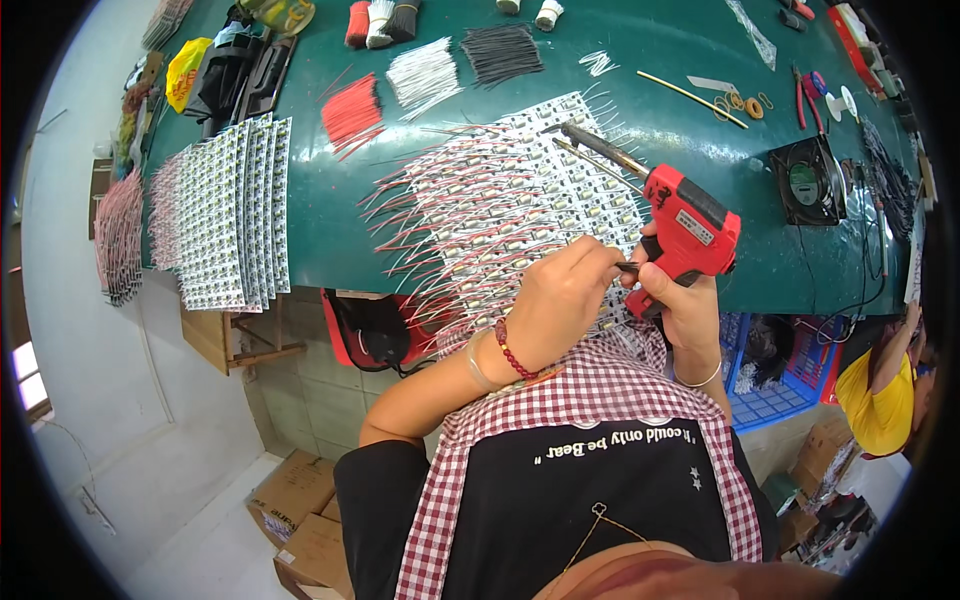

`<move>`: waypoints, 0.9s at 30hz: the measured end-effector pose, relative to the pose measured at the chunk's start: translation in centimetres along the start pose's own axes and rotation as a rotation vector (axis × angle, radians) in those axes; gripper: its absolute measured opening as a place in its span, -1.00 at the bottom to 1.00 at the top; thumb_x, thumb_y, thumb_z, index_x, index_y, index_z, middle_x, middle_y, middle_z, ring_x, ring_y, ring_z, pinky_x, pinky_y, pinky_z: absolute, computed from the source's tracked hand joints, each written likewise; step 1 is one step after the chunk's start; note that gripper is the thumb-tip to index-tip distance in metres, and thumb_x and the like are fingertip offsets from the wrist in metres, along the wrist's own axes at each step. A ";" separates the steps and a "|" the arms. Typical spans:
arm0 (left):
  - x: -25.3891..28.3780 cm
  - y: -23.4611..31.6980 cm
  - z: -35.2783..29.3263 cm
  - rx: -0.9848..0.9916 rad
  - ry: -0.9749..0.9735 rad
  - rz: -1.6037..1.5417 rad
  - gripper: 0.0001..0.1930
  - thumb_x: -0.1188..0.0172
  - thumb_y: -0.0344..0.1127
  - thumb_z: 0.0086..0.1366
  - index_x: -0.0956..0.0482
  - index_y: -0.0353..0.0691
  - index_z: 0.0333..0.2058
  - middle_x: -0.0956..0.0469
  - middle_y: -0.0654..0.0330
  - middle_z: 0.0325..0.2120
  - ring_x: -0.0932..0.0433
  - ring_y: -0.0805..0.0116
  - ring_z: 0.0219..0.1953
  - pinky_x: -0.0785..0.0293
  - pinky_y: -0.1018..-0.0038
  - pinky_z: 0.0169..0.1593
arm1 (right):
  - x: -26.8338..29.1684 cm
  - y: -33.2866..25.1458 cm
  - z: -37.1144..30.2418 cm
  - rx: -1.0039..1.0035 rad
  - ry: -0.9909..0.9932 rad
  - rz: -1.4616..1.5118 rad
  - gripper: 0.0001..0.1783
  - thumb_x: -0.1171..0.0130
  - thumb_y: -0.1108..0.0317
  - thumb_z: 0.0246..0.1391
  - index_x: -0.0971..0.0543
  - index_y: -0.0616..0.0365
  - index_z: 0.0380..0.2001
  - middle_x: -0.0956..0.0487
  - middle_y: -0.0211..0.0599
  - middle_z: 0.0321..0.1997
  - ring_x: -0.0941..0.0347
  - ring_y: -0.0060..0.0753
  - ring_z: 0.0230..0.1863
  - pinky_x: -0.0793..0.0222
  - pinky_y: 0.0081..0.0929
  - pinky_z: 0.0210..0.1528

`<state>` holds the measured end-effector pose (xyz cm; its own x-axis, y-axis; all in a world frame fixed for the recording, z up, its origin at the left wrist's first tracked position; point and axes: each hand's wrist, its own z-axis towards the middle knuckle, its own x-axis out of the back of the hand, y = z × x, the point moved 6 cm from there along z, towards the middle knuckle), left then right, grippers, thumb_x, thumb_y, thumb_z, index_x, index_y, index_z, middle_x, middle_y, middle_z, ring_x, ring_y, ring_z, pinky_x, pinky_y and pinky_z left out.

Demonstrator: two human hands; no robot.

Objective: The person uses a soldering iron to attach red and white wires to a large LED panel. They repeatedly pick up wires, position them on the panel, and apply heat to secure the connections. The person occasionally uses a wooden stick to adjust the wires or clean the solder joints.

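Note:
My right hand [688, 312] is wrapped round the handle of a red and black soldering gun [700, 222]. Its long tip points up and left over white circuit board panels [545, 185]. Rows of small parts cover these panels, and red and white wires [425, 235] stick out along their left side. Close beside the gun's handle, my left hand [565, 300] pinches a small dark piece [627, 267] between thumb and fingers. The right thumb is near that piece; its exact kind is too small to tell.
On the green table [330, 235] lie bundles of red wires [352, 112], white wires [423, 76] and black wires [502, 54]. Stacked wired panels [225, 215] overhang the left edge. A black fan [806, 182] stands at right, and another person [880, 400] in yellow is beyond it.

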<state>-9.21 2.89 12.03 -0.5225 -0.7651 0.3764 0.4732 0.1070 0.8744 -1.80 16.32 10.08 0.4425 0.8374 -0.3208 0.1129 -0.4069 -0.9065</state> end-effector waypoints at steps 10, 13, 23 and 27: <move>5.9 -6.8 5.3 -0.065 0.094 0.400 -0.94 -0.19 -0.50 0.15 -0.57 -0.26 -0.37 -0.50 0.09 -0.42 -0.52 0.09 -0.36 -0.46 0.27 -0.28 | 2.0 -3.8 1.6 0.180 0.075 -0.087 -0.51 -0.18 0.26 0.18 -0.36 0.36 0.06 -0.55 -0.19 -0.38 -0.56 -0.35 -0.39 -0.55 -0.40 -0.29; 8.3 -11.3 8.5 -0.200 0.046 0.540 -0.90 -0.23 -0.52 0.09 -0.58 -0.25 -0.36 -0.45 0.11 -0.47 -0.50 0.13 -0.42 -0.45 0.31 -0.32 | 0.6 -3.7 3.3 0.129 0.055 -0.125 -0.55 -0.12 0.26 0.23 -0.37 0.36 0.05 -0.49 -0.27 -0.52 -0.46 -0.49 -0.57 -0.50 -0.49 -0.43; 6.2 -13.5 11.1 -0.518 -0.155 0.537 -0.73 -0.18 -0.57 -0.05 -0.61 -0.23 -0.29 -0.38 0.18 -0.49 -0.43 0.25 -0.41 -0.42 0.42 -0.36 | -0.3 -1.3 6.8 -0.016 0.139 -0.209 -0.82 -0.18 0.34 0.16 -0.47 0.24 -0.38 -0.41 -0.45 -0.71 -0.30 -0.67 -0.78 -0.26 -0.64 -0.71; 5.9 -13.3 11.4 -0.521 -0.203 0.558 -0.77 -0.15 -0.56 -0.03 -0.54 -0.25 -0.32 -0.35 0.18 -0.47 -0.41 0.25 -0.38 -0.42 0.41 -0.30 | -0.6 -1.2 7.2 -0.023 0.122 -0.272 -0.81 -0.19 0.32 0.16 -0.48 0.23 -0.38 -0.42 -0.47 -0.73 -0.32 -0.68 -0.78 -0.22 -0.67 -0.73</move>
<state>-26.70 4.22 6.16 -0.2052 -0.5499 0.8096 0.9487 0.0915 0.3026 -8.62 18.94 9.35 0.4968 0.8674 -0.0300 0.2613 -0.1825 -0.9478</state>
